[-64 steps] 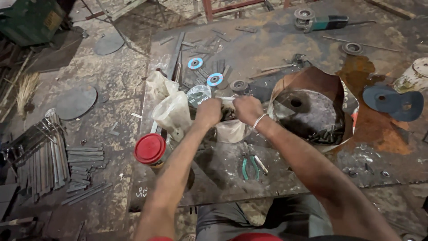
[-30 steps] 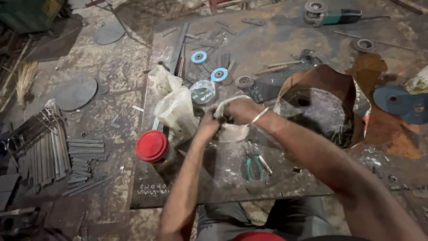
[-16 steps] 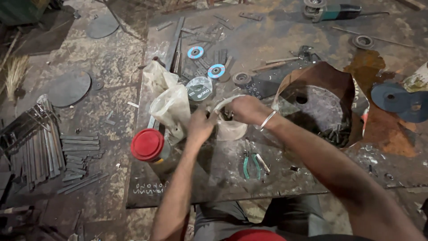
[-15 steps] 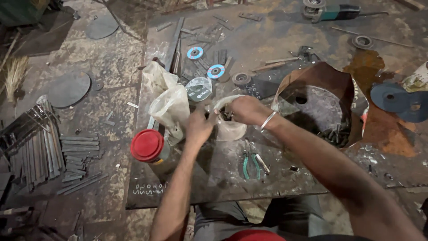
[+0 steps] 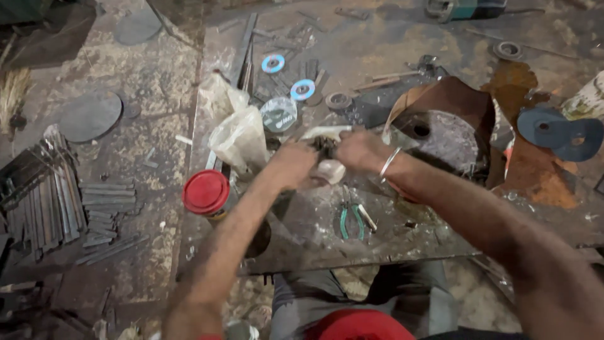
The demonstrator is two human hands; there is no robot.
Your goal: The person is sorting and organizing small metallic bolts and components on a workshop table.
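small pale plastic bag (image 5: 328, 169) w/ something dark at its mouth sits between your two hands, just above the rusty steel plate worktop (image 5: 402, 220), near its middle. vs approx 2 s back: bag and hands are in much the same spot, but your view has swung so the bench now sits lower and more to the right in the picture; hands have closed in tighter on the bag mouth. my read: you're working at the bag's opening or its contents, not moving it anywhere.

left hand (image 5: 290, 165): fingers curled shut on the left edge of the bag, wrist bent, forearm coming up from bottom left. right hand (image 5: 360, 150): fingers pinched closed at the dark stuff at the bag top; motion blur, so can't tell exactly what's between the fingertips. thin metal bangle (image 5: 389, 162) on the right wrist, forearm running off to bottom right.

around it: bigger crumpled clear plastic bag (image 5: 240, 140) just left of the left hand. round red plastic lid (image 5: 206, 192) on a jar at the plate's left edge. green-handled pliers (image 5: 350, 221) lying on the plate below the hands. two blue-centred discs (image 5: 302, 89) and a grey cutting disc (image 5: 279, 114) beyond the hands. cut rusty sheet w/ round grey metal piece (image 5: 448, 135) to the right. dark blue abrasive discs (image 5: 552, 129) far right. teal angle grinder (image 5: 464, 7) at top edge. stack of flat metal strips (image 5: 44, 201) on the floor, far left.
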